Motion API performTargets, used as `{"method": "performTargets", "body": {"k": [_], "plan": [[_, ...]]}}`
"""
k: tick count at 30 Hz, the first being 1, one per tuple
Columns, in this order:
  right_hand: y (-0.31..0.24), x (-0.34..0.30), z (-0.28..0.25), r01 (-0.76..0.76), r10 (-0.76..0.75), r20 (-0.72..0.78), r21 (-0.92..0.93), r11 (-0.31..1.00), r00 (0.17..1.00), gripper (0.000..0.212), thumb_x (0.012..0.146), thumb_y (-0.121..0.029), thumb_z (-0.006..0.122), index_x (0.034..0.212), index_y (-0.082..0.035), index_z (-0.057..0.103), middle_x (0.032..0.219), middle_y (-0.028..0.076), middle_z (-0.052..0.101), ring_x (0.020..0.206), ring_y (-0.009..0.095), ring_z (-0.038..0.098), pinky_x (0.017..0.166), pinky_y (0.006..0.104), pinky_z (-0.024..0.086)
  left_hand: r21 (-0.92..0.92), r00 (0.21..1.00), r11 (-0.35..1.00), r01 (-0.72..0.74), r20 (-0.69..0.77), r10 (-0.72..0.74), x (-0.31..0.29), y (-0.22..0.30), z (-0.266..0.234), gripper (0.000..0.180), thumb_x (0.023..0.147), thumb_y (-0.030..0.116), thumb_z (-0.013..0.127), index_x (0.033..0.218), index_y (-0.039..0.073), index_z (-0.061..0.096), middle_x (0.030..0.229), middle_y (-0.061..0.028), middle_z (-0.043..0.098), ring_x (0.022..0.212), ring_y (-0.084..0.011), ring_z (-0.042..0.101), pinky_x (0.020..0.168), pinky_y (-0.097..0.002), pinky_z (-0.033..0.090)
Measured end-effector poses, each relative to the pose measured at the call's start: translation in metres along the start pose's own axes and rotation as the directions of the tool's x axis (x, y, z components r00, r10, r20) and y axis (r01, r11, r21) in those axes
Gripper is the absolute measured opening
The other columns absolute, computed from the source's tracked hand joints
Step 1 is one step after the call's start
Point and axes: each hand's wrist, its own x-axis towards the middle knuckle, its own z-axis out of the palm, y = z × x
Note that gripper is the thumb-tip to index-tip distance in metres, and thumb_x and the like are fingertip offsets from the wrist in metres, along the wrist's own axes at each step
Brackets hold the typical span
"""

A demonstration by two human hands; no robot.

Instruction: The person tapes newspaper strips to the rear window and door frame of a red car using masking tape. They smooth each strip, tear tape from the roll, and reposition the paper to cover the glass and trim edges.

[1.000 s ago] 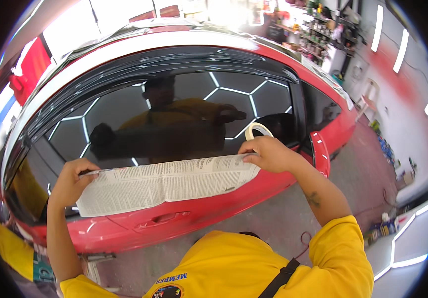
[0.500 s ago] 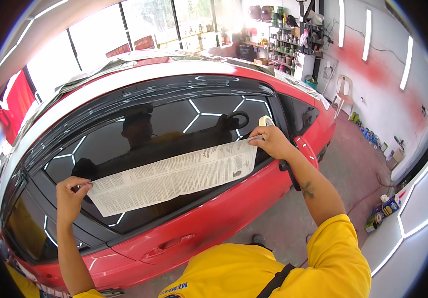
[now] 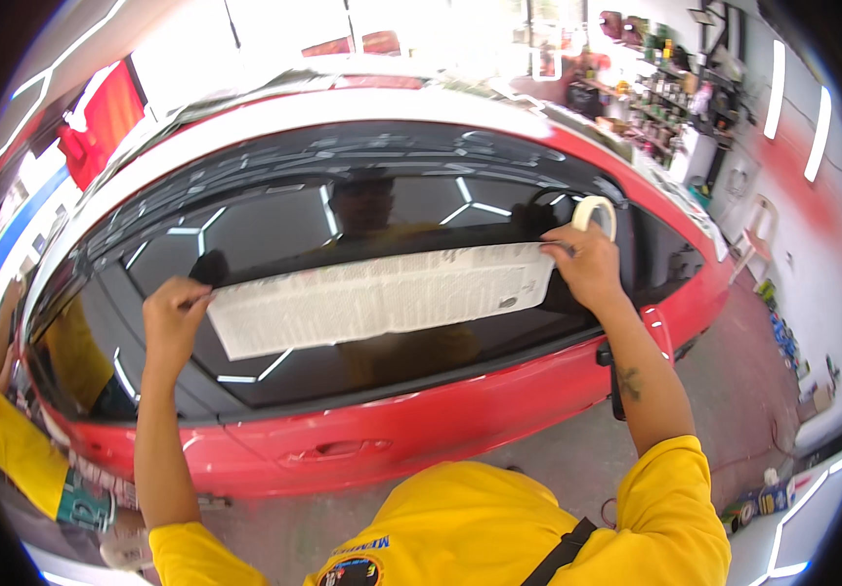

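Note:
A long folded strip of newspaper [image 3: 382, 298] is stretched between my hands in front of the dark side window [image 3: 411, 352] of a red car [image 3: 484, 405]. My left hand [image 3: 175, 320] pinches its upper left corner between thumb and fingers. At the upper right corner, my right hand [image 3: 589, 266] grips the sheet the same way. A roll of cream masking tape [image 3: 599, 212] stands up at the right hand's fingers, apparently held there too; how it is held is hidden. Whether the paper touches the glass I cannot tell.
A side mirror [image 3: 657, 332] juts out near my right forearm. At the left, another person in a yellow shirt [image 3: 16, 435] stands by the car's rear. Shelves with cans [image 3: 665, 103] and a plastic chair [image 3: 755, 239] stand farther back. Cans [image 3: 768, 498] sit on the floor at right.
Both hands have raised the newspaper higher on the window, and it now hangs more level. My view has turned left, bringing the other person into sight.

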Motion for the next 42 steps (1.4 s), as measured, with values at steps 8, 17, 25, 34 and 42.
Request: {"method": "performTargets", "body": {"k": [8, 17, 25, 34, 42], "plan": [[-0.002, 0.007, 0.014, 0.333, -0.346, -0.155, -0.104, 0.937, 0.926, 0.024, 0.075, -0.002, 0.086, 0.096, -0.013, 0.082, 0.095, 0.002, 0.075, 0.091, 0.028, 0.072, 0.076, 0.0413, 0.059, 0.189, 0.977, 0.966, -0.174, -0.089, 0.193, -0.002, -0.018, 0.006, 0.019, 0.083, -0.008, 0.078, 0.100, 0.000, 0.079, 0.101, -0.0101, 0.076, 0.092, -0.0286, 0.073, 0.078, -0.0364, 0.058], [0.005, 0.007, 0.025, 0.446, -0.514, -0.174, -0.317, 0.837, 0.840, 0.026, 0.071, 0.001, 0.083, 0.092, -0.014, 0.081, 0.093, -0.001, 0.074, 0.087, 0.025, 0.070, 0.068, 0.0397, 0.058, 0.454, 0.858, 0.757, -0.471, 0.038, 0.511, -0.001, -0.016, 0.005, 0.028, 0.074, -0.005, 0.079, 0.100, 0.003, 0.077, 0.099, -0.0064, 0.072, 0.094, -0.0273, 0.070, 0.076, -0.0402, 0.059], [0.003, 0.008, 0.025, 0.378, -0.438, -0.230, -0.264, 0.887, 0.869, 0.027, 0.074, 0.001, 0.083, 0.095, -0.016, 0.085, 0.095, -0.001, 0.076, 0.087, 0.026, 0.070, 0.069, 0.0395, 0.058, 0.526, 0.820, 0.671, -0.522, 0.094, 0.565, -0.008, -0.018, 0.005, 0.034, 0.072, -0.002, 0.078, 0.106, 0.003, 0.077, 0.103, -0.0062, 0.071, 0.097, -0.0267, 0.070, 0.077, -0.0388, 0.061], [0.014, -0.003, 0.034, 0.393, -0.514, -0.189, -0.447, 0.803, 0.837, 0.034, 0.077, -0.006, 0.084, 0.109, -0.019, 0.085, 0.109, 0.001, 0.076, 0.090, 0.028, 0.070, 0.068, 0.0403, 0.056, 0.537, 0.820, 0.650, -0.538, 0.155, 0.551, -0.009, -0.020, 0.006, 0.038, 0.077, 0.002, 0.073, 0.115, 0.002, 0.076, 0.114, -0.0085, 0.071, 0.104, -0.0285, 0.069, 0.083, -0.0397, 0.060], [-0.015, -0.048, 0.060, 0.142, -0.210, -0.170, -0.342, 0.929, 0.963, 0.083, 0.077, -0.048, 0.093, 0.150, -0.018, 0.067, 0.150, 0.027, 0.059, 0.123, 0.045, 0.064, 0.100, 0.0532, 0.052, 0.694, 0.948, 0.696, -0.185, -0.060, 0.312, -0.046, 0.005, 0.039, 0.050, 0.084, 0.020, 0.080, 0.132, 0.009, 0.073, 0.147, -0.0136, 0.060, 0.142, -0.0363, 0.051, 0.115, -0.0541, 0.038]]}}
